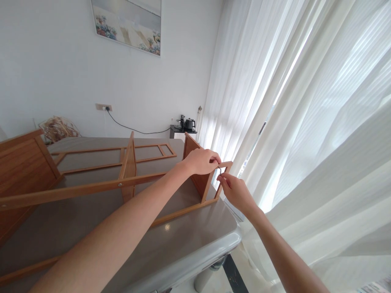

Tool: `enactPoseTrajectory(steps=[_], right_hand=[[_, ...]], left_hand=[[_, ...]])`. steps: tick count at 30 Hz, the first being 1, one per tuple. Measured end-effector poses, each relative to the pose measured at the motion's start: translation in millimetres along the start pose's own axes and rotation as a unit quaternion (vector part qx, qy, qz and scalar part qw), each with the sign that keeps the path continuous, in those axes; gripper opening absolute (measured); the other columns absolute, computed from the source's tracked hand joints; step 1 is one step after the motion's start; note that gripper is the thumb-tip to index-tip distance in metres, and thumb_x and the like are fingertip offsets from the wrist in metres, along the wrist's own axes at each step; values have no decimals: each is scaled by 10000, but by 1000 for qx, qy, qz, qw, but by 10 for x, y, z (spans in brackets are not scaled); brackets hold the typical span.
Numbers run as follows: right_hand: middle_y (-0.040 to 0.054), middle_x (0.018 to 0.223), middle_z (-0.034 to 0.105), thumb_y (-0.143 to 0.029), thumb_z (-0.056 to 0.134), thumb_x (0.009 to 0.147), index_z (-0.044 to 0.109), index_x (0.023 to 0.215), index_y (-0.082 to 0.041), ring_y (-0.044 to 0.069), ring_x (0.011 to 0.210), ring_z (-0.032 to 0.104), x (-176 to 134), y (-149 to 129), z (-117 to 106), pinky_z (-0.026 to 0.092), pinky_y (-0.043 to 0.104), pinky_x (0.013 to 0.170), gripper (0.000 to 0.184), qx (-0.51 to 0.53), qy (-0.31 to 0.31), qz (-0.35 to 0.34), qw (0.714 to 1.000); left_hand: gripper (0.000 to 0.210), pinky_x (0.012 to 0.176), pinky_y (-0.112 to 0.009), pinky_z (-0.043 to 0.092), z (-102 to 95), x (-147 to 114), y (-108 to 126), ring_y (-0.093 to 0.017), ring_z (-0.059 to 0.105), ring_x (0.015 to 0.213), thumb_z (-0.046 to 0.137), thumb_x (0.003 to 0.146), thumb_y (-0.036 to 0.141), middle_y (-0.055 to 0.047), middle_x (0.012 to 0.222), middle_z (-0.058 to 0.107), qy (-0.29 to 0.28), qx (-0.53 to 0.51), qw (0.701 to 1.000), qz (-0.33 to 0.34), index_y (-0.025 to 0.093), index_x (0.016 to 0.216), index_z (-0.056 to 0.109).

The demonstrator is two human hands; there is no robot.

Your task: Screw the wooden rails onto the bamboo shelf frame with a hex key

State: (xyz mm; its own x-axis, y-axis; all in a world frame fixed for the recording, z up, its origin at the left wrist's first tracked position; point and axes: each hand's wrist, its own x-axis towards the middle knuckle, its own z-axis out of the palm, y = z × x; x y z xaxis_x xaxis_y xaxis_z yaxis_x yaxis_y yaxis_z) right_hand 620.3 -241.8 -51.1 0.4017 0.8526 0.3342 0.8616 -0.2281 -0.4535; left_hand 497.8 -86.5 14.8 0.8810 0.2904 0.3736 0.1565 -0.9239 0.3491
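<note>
A wooden shelf frame (122, 184) lies on its side, with upright panels between long rails and several screw heads in the near rail. At its far right end, my left hand (202, 161) is closed over the rail, its fingertips beside a thin dark bent hex key (220, 171). Whether those fingertips also touch the key is hard to see. Just below and to the right, my right hand (234, 190) pinches the lower end of the hex key. The key's upper end meets the rail close to the left fingertips.
Under the frame is a grey glossy table (189, 240) with a rounded corner. White curtains (293, 122) hang close on the right. A black kettle (190, 124) stands on a small cabinet behind. Dried plant strands (59, 128) lie at the back left.
</note>
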Motion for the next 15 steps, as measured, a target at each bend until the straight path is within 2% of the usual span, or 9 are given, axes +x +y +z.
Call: enactPoseTrajectory(steps=[6,12,15], right_hand=[[-45,563,463,-404,366,1017,560,843,-264,156,520,399,-41,75,50,202,287,561,296,-10,8,-9,1000],[-43,556,454,-446,389,1005,544,811,-262,156,534,377,-90,117,49,234,276,572,309,-3,5,12,1000],[-44,559,467,-473,397,1004,561,826,-262,153,529,386,-179,163,157,245,272,570,321,6,-4,21,1000]], left_hand=[[347,711,-303,478,-19,-5,23,-201,697,841,463,879,251,42,893,775,1,14,1000,-12,340,1025,765],[274,823,-298,507,-33,-31,46,-200,701,944,524,912,388,38,1047,777,1,20,1000,24,296,1054,739],[324,829,-326,517,-18,-41,52,-228,697,973,519,920,385,3,1058,771,4,47,999,22,278,1173,692]])
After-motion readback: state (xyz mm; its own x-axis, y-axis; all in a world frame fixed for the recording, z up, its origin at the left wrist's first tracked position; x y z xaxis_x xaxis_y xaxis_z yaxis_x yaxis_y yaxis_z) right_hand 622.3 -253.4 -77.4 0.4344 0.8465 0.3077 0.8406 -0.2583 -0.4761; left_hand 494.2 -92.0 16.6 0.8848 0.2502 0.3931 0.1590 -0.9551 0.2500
